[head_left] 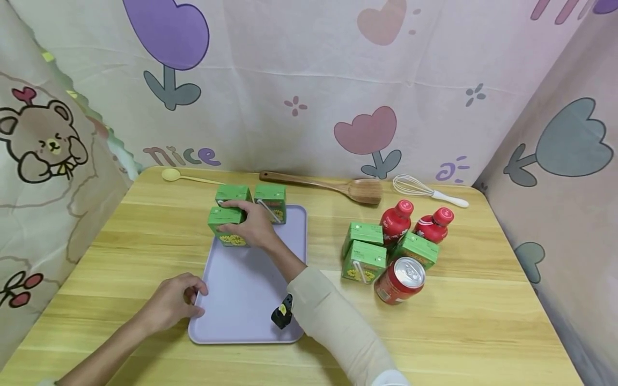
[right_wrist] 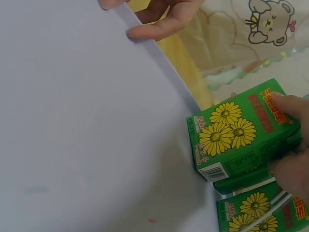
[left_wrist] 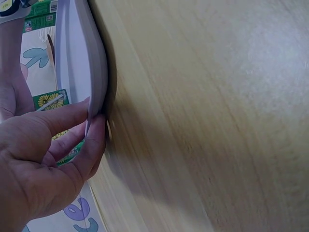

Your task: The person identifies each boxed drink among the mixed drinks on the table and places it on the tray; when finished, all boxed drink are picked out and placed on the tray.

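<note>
My left hand pinches the left rim of a pale lilac tray between thumb and fingers; the left wrist view shows the tray's raised edge held in that pinch. At the tray's far left corner, my right hand grips a green drink carton with yellow flowers on it, thumb and fingers on its upper part. In the right wrist view this carton stands at the tray's edge. Behind it is a second green carton, partly covered by the fingers, and a third with a straw sits to its right.
Right of the tray stand three more green cartons, two red bottles and a red can, grouped closely. Along the back lie a yellow spoon, a wooden spatula and a whisk. A patterned cloth hangs behind the table.
</note>
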### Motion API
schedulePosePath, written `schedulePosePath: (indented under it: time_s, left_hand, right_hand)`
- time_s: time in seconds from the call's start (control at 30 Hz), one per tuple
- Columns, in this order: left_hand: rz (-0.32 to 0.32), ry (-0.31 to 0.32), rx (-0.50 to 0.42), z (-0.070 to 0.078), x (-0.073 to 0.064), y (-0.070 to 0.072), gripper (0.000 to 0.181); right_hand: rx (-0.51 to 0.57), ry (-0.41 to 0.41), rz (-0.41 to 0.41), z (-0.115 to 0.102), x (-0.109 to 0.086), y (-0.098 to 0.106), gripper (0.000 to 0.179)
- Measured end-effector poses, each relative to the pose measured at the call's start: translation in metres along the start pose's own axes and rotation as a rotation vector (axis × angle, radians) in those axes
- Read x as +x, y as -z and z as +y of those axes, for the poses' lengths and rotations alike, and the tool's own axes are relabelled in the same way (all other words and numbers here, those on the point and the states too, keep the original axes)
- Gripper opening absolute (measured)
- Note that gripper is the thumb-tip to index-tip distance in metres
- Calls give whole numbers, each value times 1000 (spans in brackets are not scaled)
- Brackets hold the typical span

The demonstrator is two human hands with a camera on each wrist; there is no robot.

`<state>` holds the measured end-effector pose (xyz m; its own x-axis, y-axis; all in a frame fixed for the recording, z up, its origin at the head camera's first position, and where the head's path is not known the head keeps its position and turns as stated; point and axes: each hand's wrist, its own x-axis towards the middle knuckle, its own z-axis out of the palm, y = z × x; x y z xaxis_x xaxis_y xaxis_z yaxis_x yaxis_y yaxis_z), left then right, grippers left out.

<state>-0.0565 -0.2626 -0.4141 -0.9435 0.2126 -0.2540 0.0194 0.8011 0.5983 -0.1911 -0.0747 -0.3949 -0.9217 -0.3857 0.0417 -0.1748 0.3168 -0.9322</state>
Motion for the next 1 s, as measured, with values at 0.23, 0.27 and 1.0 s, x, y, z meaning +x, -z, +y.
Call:
schedulePosePath:
  time_s: [0.23, 0.27, 1.0]
  left_hand:
    - [-1, -6, 0, 0, 1, 0, 32]
    - [0, -7, -1, 0, 2, 0, 32]
    - [3, 7, -13, 0, 1, 0, 31]
  right_hand:
    - [-13, 2, 2, 0, -1, 2, 45]
    - [-31, 4, 2, 0, -1, 3, 46]
    - [-242, 352, 48, -41, -96, 75, 57]
